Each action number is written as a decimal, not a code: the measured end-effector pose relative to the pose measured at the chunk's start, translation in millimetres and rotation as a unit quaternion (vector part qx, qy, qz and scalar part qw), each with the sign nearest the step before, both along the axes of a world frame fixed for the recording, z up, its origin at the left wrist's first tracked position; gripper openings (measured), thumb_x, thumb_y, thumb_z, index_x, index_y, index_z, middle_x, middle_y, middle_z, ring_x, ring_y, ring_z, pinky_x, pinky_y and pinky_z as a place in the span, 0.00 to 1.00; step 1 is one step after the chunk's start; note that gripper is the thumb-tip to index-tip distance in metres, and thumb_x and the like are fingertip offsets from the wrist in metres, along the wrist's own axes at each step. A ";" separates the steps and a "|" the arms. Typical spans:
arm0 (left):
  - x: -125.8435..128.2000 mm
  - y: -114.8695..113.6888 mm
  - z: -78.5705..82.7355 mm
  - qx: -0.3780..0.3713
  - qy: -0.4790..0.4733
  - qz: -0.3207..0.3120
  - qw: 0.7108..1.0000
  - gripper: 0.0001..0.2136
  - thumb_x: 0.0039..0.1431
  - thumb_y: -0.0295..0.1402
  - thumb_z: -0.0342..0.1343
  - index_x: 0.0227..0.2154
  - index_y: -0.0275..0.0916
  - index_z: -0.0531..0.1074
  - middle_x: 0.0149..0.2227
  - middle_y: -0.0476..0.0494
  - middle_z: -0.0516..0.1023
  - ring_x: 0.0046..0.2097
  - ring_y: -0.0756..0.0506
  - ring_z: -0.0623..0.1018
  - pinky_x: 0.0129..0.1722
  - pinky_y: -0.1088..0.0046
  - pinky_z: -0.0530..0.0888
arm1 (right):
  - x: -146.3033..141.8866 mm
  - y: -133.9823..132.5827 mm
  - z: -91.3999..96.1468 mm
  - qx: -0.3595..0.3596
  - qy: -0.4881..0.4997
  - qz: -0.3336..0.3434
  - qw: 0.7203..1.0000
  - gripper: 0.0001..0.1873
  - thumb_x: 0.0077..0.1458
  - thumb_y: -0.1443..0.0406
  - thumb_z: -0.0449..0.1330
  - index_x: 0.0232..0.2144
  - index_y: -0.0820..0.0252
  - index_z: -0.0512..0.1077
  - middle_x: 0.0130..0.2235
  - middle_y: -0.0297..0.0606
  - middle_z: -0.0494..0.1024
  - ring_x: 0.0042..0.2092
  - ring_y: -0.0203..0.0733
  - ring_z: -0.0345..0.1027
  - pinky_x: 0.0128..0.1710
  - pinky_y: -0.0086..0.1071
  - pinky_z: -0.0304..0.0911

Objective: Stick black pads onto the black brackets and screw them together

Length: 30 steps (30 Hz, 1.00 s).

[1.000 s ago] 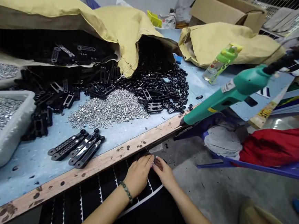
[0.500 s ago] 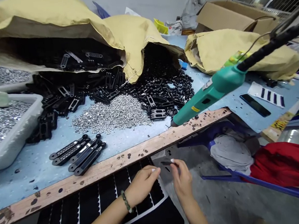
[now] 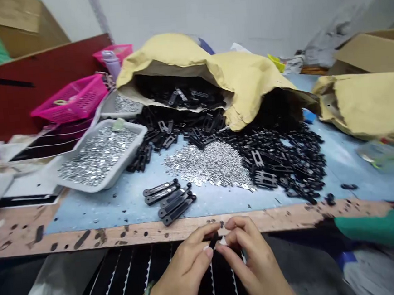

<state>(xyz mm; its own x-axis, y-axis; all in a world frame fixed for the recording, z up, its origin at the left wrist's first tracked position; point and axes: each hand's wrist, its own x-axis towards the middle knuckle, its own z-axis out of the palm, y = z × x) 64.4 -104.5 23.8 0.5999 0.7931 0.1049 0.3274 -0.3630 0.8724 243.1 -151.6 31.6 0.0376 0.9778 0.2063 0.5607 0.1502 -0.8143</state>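
My left hand (image 3: 181, 273) and my right hand (image 3: 250, 263) meet just below the bench's wooden edge (image 3: 189, 227), both pinching a small black part (image 3: 213, 240). Fingers hide most of that part. Above them, on the pale blue bench top (image 3: 133, 207), lies a small group of long black slotted bars (image 3: 169, 202). Farther back are a heap of silver screws (image 3: 208, 167) and a larger heap of black pieces (image 3: 280, 159). More black pieces spill from a torn yellow kraft paper sack (image 3: 211, 69).
A grey tray of silver washers (image 3: 97, 155) stands at the bench's left, with a pink plastic basket (image 3: 72, 99) behind it. A green glue gun (image 3: 377, 228) lies at lower right. Another kraft sack (image 3: 367, 102) and a cardboard box (image 3: 373, 51) sit at the right.
The view has swung left, bringing the pink basket in and pushing the glue gun to the lower right. My hands have come together, and both now pinch the small black part.
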 end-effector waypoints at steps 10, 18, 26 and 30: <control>-97.2 44.5 -6.6 0.256 0.211 0.185 0.925 0.18 0.62 0.30 0.48 0.54 0.39 0.67 0.55 0.41 0.70 0.56 0.36 0.65 0.52 0.52 0.63 | -49.8 129.7 -4.9 -0.098 0.152 0.028 0.983 0.15 0.51 0.58 0.60 0.18 0.60 0.68 0.35 0.40 0.68 0.35 0.41 0.65 0.28 0.32 0.63; -99.1 53.9 -18.4 0.295 0.218 0.183 0.912 0.15 0.61 0.29 0.49 0.50 0.38 0.71 0.50 0.44 0.75 0.52 0.40 0.70 0.50 0.59 0.57 | -93.2 160.9 -27.0 -0.121 0.096 0.049 0.987 0.15 0.49 0.59 0.60 0.16 0.60 0.67 0.32 0.38 0.69 0.32 0.39 0.64 0.31 0.32 0.61; -102.1 55.5 -20.2 0.278 0.206 0.171 0.922 0.16 0.62 0.29 0.49 0.52 0.37 0.69 0.50 0.44 0.75 0.51 0.41 0.70 0.50 0.60 0.58 | -93.5 158.7 -26.8 -0.122 0.019 0.053 0.991 0.16 0.52 0.60 0.57 0.16 0.59 0.65 0.31 0.38 0.68 0.31 0.39 0.64 0.29 0.32 0.60; -98.5 56.8 -21.7 0.261 0.212 0.167 0.927 0.18 0.61 0.30 0.50 0.54 0.37 0.67 0.51 0.44 0.75 0.51 0.41 0.70 0.51 0.59 0.56 | -93.7 159.9 -27.9 -0.109 -0.086 0.070 0.988 0.14 0.53 0.62 0.56 0.18 0.58 0.64 0.30 0.37 0.68 0.28 0.38 0.64 0.27 0.31 0.60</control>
